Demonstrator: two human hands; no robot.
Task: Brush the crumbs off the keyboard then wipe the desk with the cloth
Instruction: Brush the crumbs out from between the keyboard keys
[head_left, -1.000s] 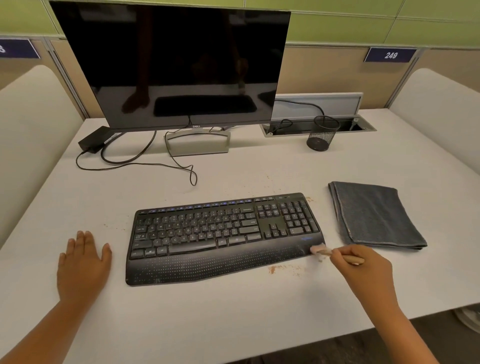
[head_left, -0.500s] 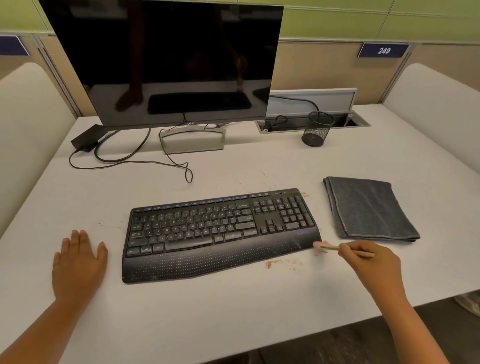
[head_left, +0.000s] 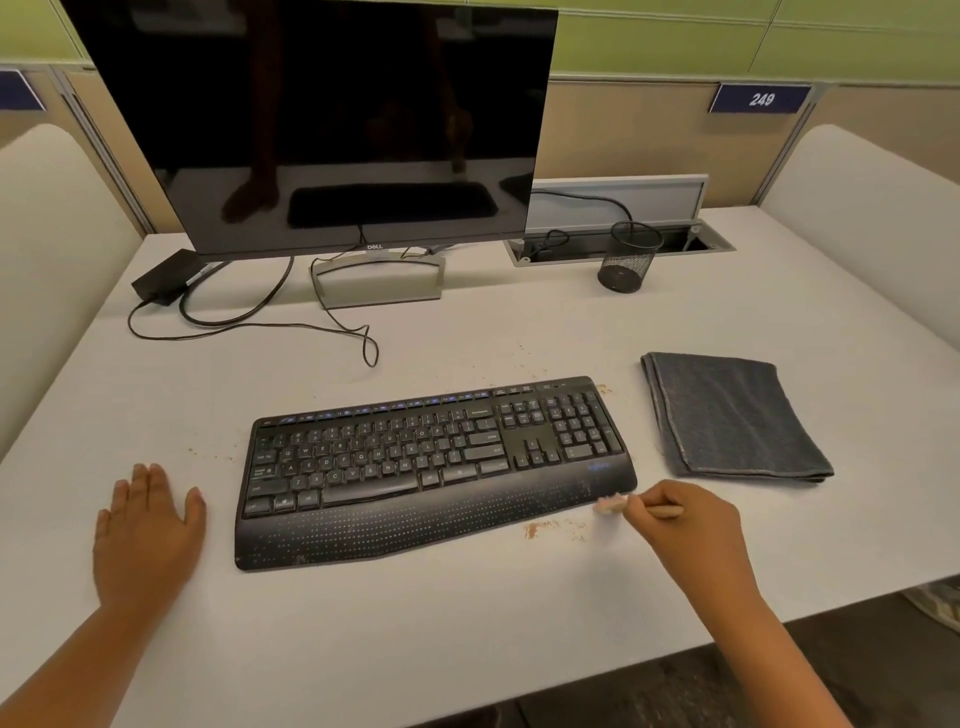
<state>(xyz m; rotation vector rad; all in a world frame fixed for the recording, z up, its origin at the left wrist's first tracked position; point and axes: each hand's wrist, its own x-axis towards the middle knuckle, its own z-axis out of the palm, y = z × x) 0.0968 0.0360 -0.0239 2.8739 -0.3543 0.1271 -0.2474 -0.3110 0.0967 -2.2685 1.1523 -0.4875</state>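
- The keyboard (head_left: 436, 467) lies near the middle of the desk (head_left: 467, 623), its long axis running left to right and tilted a little, so the right end sits farther from the person than the left. The palm rest faces the person.
- The right hand (head_left: 685, 525) pinches a small brush (head_left: 631, 505), fingers curled round its wooden handle. The brush lies roughly level, its handle pointing right and its pale bristles pointing left, touching the keyboard's near right corner.
- Crumbs (head_left: 550, 529) sit on the desk just in front of that corner; a few more are scattered behind the keyboard and off its left end.
- The left hand (head_left: 148, 535) rests flat on the desk, palm down, fingers straight and pointing away, just left of the keyboard and holding nothing.
- The cloth (head_left: 732, 415), grey and folded, lies right of the keyboard, near it but apart, its long axis running away from the person.
- A dark monitor (head_left: 332, 119) stands behind, with a mesh cup (head_left: 628, 257) to its right.
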